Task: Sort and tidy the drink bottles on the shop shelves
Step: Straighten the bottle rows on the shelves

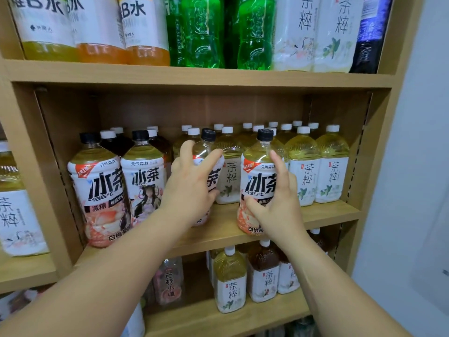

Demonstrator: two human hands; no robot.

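Note:
On the middle shelf stand several black-capped iced tea bottles with pink and white labels. My left hand grips one of them, which leans a little to the left, near the shelf's middle. My right hand wraps around another iced tea bottle at the shelf's front, thumb across the label. Two more iced tea bottles stand upright at the left. White-capped pale tea bottles fill the right and back of this shelf.
The upper shelf holds orange drinks, green bottles and white-labelled tea bottles. The lower shelf carries small tea bottles and a pink-labelled bottle. A white wall lies to the right; another shelf unit stands at left.

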